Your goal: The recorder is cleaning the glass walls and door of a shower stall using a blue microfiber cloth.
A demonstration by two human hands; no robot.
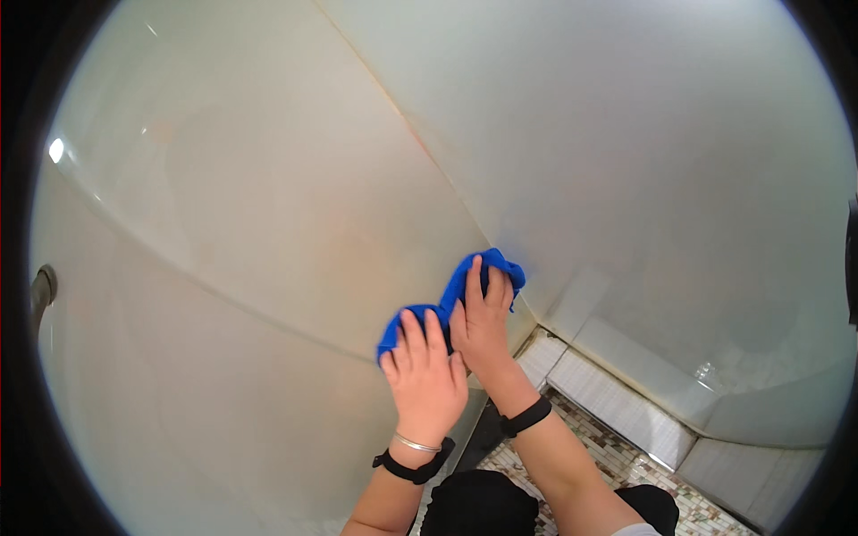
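Note:
A blue cloth lies against a pale, glossy panel, close to the corner where a second panel meets it. My left hand presses the cloth's lower left part flat, fingers stretched over it. Higher up and to the right, my right hand has its fingers on the other end, right at the seam. The cloth spans between both hands, partly hidden under the fingers. A black band sits on each wrist, and a thin silver bangle on the left one.
On the right rises a greyish, cloudy glass-like panel. Along its foot runs a light tiled ledge, above a mosaic floor. A dark metal fitting sticks out at the far left. My black-clad knees are at the bottom.

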